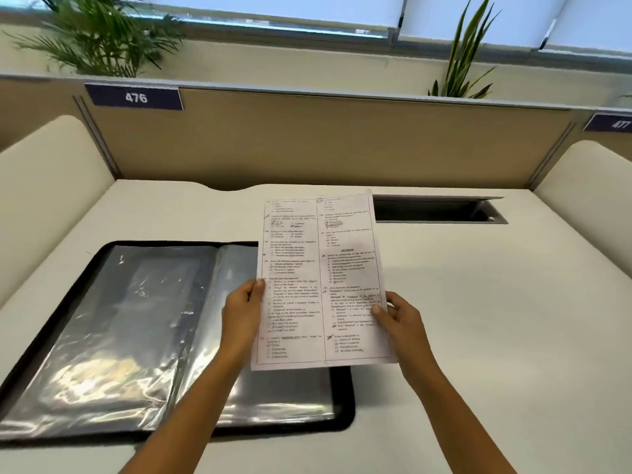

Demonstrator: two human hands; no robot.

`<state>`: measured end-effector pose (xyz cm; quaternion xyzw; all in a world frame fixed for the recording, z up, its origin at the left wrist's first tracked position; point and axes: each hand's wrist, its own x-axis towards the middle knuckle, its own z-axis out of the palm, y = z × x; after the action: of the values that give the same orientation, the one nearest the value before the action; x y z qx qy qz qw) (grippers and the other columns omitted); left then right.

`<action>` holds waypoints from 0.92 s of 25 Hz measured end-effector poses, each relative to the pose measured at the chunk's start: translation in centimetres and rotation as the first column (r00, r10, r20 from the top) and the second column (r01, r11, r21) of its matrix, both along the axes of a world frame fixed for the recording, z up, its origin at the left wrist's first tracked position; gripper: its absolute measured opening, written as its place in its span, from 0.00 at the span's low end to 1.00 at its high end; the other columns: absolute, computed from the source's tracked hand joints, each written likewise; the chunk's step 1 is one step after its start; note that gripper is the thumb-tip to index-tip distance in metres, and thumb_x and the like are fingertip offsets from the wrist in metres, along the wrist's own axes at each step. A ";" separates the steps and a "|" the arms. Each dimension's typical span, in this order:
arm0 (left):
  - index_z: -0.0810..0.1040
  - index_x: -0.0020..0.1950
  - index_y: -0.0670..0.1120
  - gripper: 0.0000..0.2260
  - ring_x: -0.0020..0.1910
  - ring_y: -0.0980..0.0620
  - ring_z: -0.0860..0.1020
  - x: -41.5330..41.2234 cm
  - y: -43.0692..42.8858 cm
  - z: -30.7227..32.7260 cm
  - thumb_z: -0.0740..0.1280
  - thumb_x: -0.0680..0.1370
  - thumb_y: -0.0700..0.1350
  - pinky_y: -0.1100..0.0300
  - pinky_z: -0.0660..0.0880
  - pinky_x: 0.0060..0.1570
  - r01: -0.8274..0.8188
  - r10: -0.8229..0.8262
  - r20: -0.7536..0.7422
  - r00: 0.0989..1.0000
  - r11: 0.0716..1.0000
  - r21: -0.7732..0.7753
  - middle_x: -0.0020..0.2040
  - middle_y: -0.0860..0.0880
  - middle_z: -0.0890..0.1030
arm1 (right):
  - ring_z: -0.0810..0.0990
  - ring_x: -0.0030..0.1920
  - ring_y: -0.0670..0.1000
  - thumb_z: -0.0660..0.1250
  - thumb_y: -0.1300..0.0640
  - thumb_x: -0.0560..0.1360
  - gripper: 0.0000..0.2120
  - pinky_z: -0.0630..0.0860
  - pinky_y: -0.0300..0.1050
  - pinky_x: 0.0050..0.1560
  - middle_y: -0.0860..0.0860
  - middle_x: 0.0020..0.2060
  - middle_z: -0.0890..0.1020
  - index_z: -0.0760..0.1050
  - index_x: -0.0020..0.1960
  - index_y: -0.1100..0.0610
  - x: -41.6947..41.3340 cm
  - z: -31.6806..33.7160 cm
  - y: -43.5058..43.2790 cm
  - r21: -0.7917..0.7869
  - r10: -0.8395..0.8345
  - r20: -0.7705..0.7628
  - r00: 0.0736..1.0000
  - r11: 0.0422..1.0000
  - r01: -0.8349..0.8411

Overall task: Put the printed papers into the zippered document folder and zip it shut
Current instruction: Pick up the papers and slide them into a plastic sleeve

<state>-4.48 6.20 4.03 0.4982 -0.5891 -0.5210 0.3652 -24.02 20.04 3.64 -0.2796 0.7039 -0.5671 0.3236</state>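
You held the printed papers (319, 278) up in the air with both hands, above the white desk (478, 302). Your left hand (242, 311) gripped the left edge of the papers, with the thumb on the front and the other fingers tucked behind. Your right hand (398, 316) gripped the right edge the same way, with the thumb pressed on the front of the page. Both hands were closed around the edges of the papers. The papers were upright and leaned a little to one side, and they had two columns of small black print with some pen marks. I could not tell how many sheets there were. The zippered document folder (164, 336) lay wide open and flat on the desk, to the left and a bit nearer than the papers. It had a black edge and shiny clear pockets inside. The bottom of the papers hung in front of the right part of the folder. A long dark slot (437, 209) was cut into the desk on the far right, just beside the top of the papers. A tan wall (325, 138) stood at the far end of the desk, with a blue sign (134, 96) that said 476. Green plants (99, 35) grew behind the wall.
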 end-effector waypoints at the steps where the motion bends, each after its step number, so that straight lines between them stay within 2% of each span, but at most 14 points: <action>1: 0.81 0.48 0.48 0.16 0.38 0.51 0.83 0.6 -0.6 0.0 0.55 0.82 0.52 0.59 0.79 0.36 -0.004 0.004 -0.010 1.000 1.000 0.027 0.41 0.51 0.85 | 0.84 0.49 0.52 0.63 0.61 0.78 0.09 0.78 0.56 0.57 0.49 0.49 0.86 0.77 0.57 0.53 0.3 -0.1 -0.7 0.007 -0.008 0.011 1.000 1.000 0.008; 2: 0.81 0.46 0.49 0.17 0.38 0.51 0.83 1.2 -1.1 0.0 0.54 0.82 0.52 0.58 0.77 0.37 -0.022 0.023 -0.021 1.000 0.999 0.042 0.40 0.51 0.85 | 0.84 0.49 0.53 0.63 0.61 0.78 0.09 0.78 0.57 0.56 0.50 0.49 0.85 0.77 0.56 0.53 0.4 -0.3 -1.4 0.010 -0.016 0.033 0.999 1.000 0.016; 4: 0.81 0.48 0.50 0.16 0.37 0.56 0.82 2.1 -2.2 -0.3 0.54 0.82 0.50 0.66 0.76 0.34 -0.069 0.070 0.015 0.997 0.997 -0.017 0.41 0.52 0.84 | 0.84 0.50 0.54 0.63 0.62 0.78 0.10 0.79 0.57 0.56 0.52 0.51 0.85 0.78 0.56 0.54 0.6 -0.3 -2.8 0.000 -0.025 0.120 0.992 1.000 0.026; 6: 0.81 0.51 0.45 0.12 0.34 0.59 0.79 2.7 -3.3 -1.0 0.59 0.82 0.44 0.71 0.72 0.32 -0.060 0.108 0.201 0.974 0.971 -0.233 0.41 0.50 0.83 | 0.84 0.51 0.55 0.62 0.63 0.78 0.11 0.81 0.52 0.51 0.53 0.53 0.84 0.78 0.57 0.55 0.6 -0.2 -4.0 -0.024 -0.032 0.261 0.965 0.999 0.040; 8: 0.82 0.52 0.44 0.08 0.36 0.56 0.77 2.9 -4.8 -2.2 0.63 0.79 0.41 0.67 0.71 0.36 0.029 0.107 0.336 0.936 0.926 -0.376 0.44 0.48 0.84 | 0.84 0.51 0.54 0.61 0.64 0.79 0.12 0.82 0.45 0.45 0.52 0.53 0.84 0.77 0.59 0.56 0.3 -0.1 -5.4 -0.053 -0.026 0.386 0.922 0.997 0.051; 11: 0.79 0.50 0.46 0.04 0.45 0.53 0.78 2.6 -7.1 -4.1 0.65 0.78 0.41 0.63 0.72 0.46 0.155 -0.003 0.380 0.925 0.916 -0.369 0.48 0.49 0.82 | 0.83 0.54 0.53 0.60 0.64 0.79 0.13 0.82 0.41 0.44 0.53 0.55 0.84 0.75 0.62 0.58 -0.3 -0.2 -8.0 -0.067 -0.024 0.476 0.879 0.996 0.064; 14: 0.78 0.47 0.44 0.01 0.46 0.52 0.76 1.4 -9.5 -4.5 0.66 0.77 0.40 0.62 0.70 0.45 0.184 -0.012 0.447 0.895 0.920 -0.345 0.47 0.48 0.79 | 0.81 0.57 0.54 0.59 0.64 0.79 0.14 0.81 0.42 0.44 0.54 0.57 0.83 0.74 0.63 0.57 -0.9 -0.7 -10.5 -0.066 -0.034 0.547 0.836 0.994 0.083; 16: 0.80 0.49 0.42 0.05 0.49 0.48 0.77 0.4 -10.9 -4.6 0.65 0.77 0.38 0.59 0.73 0.49 0.219 0.010 0.482 0.876 0.882 -0.418 0.48 0.45 0.80 | 0.81 0.57 0.54 0.59 0.65 0.79 0.14 0.80 0.42 0.45 0.54 0.57 0.82 0.74 0.63 0.57 -1.5 -1.2 -12.0 -0.071 -0.039 0.586 0.809 0.992 0.100; 18: 0.81 0.53 0.39 0.09 0.50 0.44 0.78 -0.4 -12.4 -5.4 0.63 0.76 0.37 0.57 0.74 0.50 0.321 0.002 0.550 0.835 0.810 -0.491 0.50 0.42 0.81 | 0.81 0.55 0.52 0.59 0.65 0.79 0.14 0.78 0.43 0.47 0.53 0.57 0.82 0.74 0.63 0.58 -2.2 -1.5 -13.4 -0.066 -0.050 0.597 0.801 0.992 0.111; 20: 0.80 0.53 0.39 0.08 0.49 0.43 0.77 -1.3 -13.5 -5.3 0.64 0.76 0.38 0.60 0.74 0.47 0.312 0.010 0.566 0.824 0.826 -0.469 0.49 0.40 0.80 | 0.81 0.53 0.51 0.59 0.65 0.79 0.14 0.78 0.43 0.49 0.53 0.56 0.82 0.74 0.63 0.58 -2.9 -1.8 -14.8 -0.072 -0.045 0.601 0.798 0.991 0.110; 21: 0.80 0.52 0.41 0.07 0.48 0.43 0.77 -1.7 -14.1 -5.4 0.66 0.76 0.40 0.58 0.75 0.46 0.318 0.034 0.592 0.805 0.818 -0.479 0.48 0.41 0.79 | 0.81 0.53 0.50 0.59 0.65 0.79 0.14 0.78 0.43 0.50 0.53 0.56 0.82 0.74 0.62 0.57 -3.2 -1.9 -15.5 -0.077 -0.037 0.604 0.796 0.992 0.104; 23: 0.80 0.53 0.42 0.14 0.51 0.42 0.78 -2.4 -15.1 -6.6 0.72 0.70 0.44 0.50 0.74 0.51 0.333 0.002 0.574 0.819 0.812 -0.479 0.52 0.42 0.81 | 0.81 0.54 0.50 0.60 0.64 0.79 0.13 0.79 0.41 0.50 0.53 0.57 0.82 0.75 0.60 0.56 -3.6 -2.1 -16.5 -0.086 -0.027 0.610 0.792 0.991 0.099</action>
<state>-6.87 -8.91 -2.58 0.4411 -0.8371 -0.1911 0.2610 -27.64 3.54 1.57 -0.0771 0.5384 -0.6763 0.4968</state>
